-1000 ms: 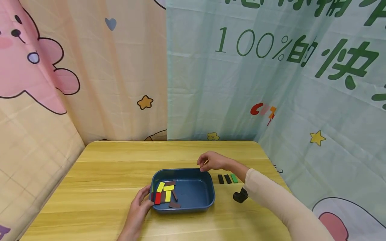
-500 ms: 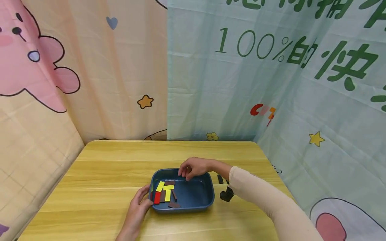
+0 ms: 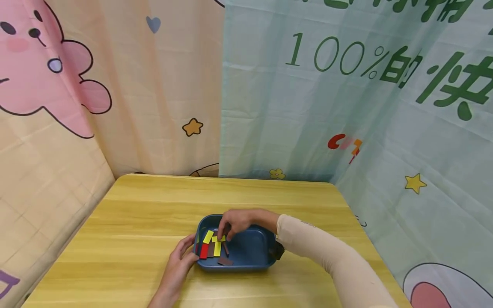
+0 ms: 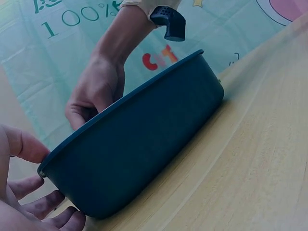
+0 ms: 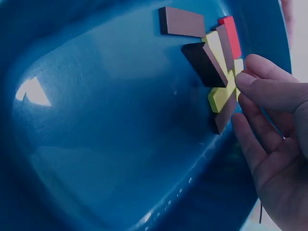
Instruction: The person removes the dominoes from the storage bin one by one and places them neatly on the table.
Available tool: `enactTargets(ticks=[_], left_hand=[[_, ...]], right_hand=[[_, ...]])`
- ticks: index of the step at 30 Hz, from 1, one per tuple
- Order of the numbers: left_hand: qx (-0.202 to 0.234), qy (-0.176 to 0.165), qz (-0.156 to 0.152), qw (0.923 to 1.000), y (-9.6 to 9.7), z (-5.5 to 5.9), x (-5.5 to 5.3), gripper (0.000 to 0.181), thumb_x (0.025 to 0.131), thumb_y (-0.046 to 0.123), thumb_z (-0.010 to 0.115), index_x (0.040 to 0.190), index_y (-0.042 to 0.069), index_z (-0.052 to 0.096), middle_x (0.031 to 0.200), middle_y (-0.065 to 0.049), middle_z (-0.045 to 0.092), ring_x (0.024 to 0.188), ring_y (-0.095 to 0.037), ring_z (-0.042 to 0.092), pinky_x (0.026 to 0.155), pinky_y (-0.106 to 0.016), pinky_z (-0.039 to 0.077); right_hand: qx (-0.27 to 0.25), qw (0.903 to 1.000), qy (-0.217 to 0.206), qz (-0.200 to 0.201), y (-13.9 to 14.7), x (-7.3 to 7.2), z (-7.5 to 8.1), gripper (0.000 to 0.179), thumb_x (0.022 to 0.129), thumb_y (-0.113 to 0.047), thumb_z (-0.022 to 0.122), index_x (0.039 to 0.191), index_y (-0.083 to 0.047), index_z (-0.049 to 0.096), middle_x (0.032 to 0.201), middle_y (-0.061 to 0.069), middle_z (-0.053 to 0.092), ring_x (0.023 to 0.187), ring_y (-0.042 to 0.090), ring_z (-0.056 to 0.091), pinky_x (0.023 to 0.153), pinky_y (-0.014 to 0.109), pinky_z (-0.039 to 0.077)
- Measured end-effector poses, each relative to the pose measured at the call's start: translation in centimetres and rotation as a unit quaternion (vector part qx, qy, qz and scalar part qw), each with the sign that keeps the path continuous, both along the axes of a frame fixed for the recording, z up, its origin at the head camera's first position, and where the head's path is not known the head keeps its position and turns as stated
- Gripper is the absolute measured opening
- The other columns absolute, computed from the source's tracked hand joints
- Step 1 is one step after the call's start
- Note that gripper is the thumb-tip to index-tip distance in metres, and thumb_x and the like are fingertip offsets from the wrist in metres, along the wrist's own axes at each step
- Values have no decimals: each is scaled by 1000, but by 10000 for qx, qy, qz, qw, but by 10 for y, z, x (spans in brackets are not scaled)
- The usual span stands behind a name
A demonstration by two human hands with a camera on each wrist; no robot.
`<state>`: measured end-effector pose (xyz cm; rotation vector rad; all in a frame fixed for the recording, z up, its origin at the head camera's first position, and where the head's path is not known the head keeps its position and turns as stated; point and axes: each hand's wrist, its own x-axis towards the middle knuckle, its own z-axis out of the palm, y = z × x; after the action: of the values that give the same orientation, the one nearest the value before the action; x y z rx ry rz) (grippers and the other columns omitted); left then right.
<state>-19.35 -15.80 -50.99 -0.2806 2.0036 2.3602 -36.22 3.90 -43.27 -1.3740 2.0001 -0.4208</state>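
Observation:
A dark blue tray (image 3: pixel 239 269) stands on the table, its outer wall (image 4: pixel 139 139) filling the left wrist view. My left hand (image 3: pixel 179 261) rests its fingertips along the tray's left end, one at the rim. Inside lie several domino-like blocks: yellow (image 5: pixel 223 97), red (image 5: pixel 232 36) and brown (image 5: pixel 185 23). My right hand (image 3: pixel 236 222) reaches over the far rim into the tray. In the right wrist view its thumb and fingers (image 5: pixel 257 89) stand slightly apart, right at a yellow block by the wall.
A black wrist camera (image 3: pixel 278 251) on the right sleeve (image 3: pixel 308 239) overlaps the tray's right end. Wooden table surface (image 3: pixel 115 239) surrounds the tray. Printed curtains (image 3: pixel 262 107) hang behind the table and at its sides.
My right hand has moved left and down from above the tray's far right corner to the blocks. The black and green blocks on the table are now hidden by the right arm.

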Motion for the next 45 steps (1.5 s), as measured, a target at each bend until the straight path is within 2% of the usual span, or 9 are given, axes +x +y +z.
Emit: enactTargets(ticks=[5,9,16,20,27,29,34,38,45], left_hand=[[49,140,-32,9999,-1,-1,-1,65,90,-6,54,154,1,41,156,-24,39,134,-34,44,91,-20,48],[118,148,-41,9998,0,0,-1,66,89,-8,53,153,0,41,155,-24,41,131,-33,47,90,-20,48],[94,134,-18,9999,0,-1,0,67,88,-7,53,153,1,41,155,-24,40,128,-33,50,91,-19,48],[94,101,-47,9999,1,-1,0,67,89,-7,53,154,1,40,157,-24,39,133,-33,45,92,-18,46],[42,31,-67,10000,1,0,-1,66,91,-5,53,154,0,39,157,-25,37,137,-35,42,92,-17,46],[42,10,-36,10000,0,1,-1,65,90,-5,53,154,1,40,157,-24,38,136,-35,43,91,-17,47],[52,40,-27,10000,-1,4,-4,65,91,-5,53,154,2,40,157,-22,38,136,-35,43,91,-16,46],[18,-67,-38,10000,-3,4,-5,65,91,-4,53,155,3,39,158,-21,37,137,-34,43,91,-16,46],[13,-125,-112,9999,-4,3,-3,66,92,-2,53,156,4,37,159,-22,35,137,-36,42,91,-17,46]], right_hand=[[123,9984,128,541,-7,0,-8,25,89,8,73,111,-2,80,115,3,73,102,1,60,91,16,48],[60,9943,470,957,-7,3,-18,28,88,12,71,109,-5,81,111,0,73,101,-3,56,87,15,47],[99,9896,1084,937,-4,5,-30,17,90,3,75,98,-11,82,95,-10,72,85,-7,59,76,11,47],[252,9915,963,837,-3,4,-28,16,90,1,76,99,-10,82,92,-12,72,84,-7,59,77,11,48],[323,9966,261,716,-7,1,-15,17,91,5,74,103,-3,81,94,-5,77,86,-5,64,80,14,51],[320,9967,265,698,-7,0,-10,18,92,5,73,105,-4,81,95,-6,76,87,-3,65,80,15,51],[267,9986,384,257,-2,-1,5,19,92,4,70,104,-8,79,92,-11,71,84,5,63,79,16,51],[160,9992,257,-276,7,-1,11,15,92,2,71,100,-10,75,88,-7,66,80,7,58,76,19,51],[-316,9922,-278,-1176,26,5,15,10,91,-3,72,95,-10,68,81,-3,64,72,10,59,69,24,52]])
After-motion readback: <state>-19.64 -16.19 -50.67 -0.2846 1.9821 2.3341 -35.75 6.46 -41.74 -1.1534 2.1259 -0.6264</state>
